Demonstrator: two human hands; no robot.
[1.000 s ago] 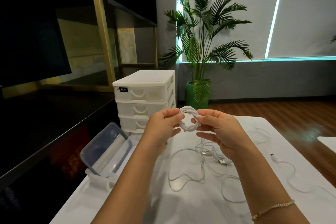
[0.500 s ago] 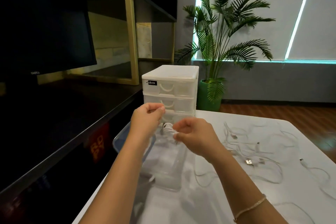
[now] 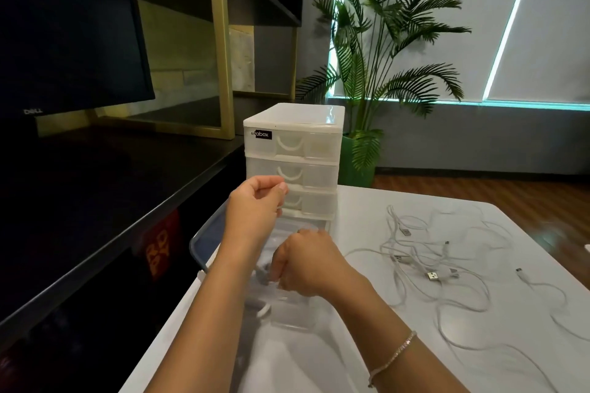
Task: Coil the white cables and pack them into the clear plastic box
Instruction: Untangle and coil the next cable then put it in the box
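Closest in, the right hand [image 3: 306,265], a thin bracelet [image 3: 394,356] on its wrist, reaches down into the clear box [image 3: 293,313] at the table's [image 3: 367,360] left edge. Its fingers are curled around something small and blurred inside the box, likely the coil, though I can't make it out for sure. The left hand [image 3: 255,204] hovers above the box, fingers curled in, thumb against forefinger; whether it pinches anything I can't tell. The lid [image 3: 204,239] leans just left of the box. To the right, loose white cables [image 3: 424,262] sprawl over the table, USB plugs showing. Behind the box stands a white drawer unit [image 3: 293,163] with a label ending "abox". Far left, a dark monitor [image 3: 73,41] reads "DELL". A palm [image 3: 383,41] stands beyond.
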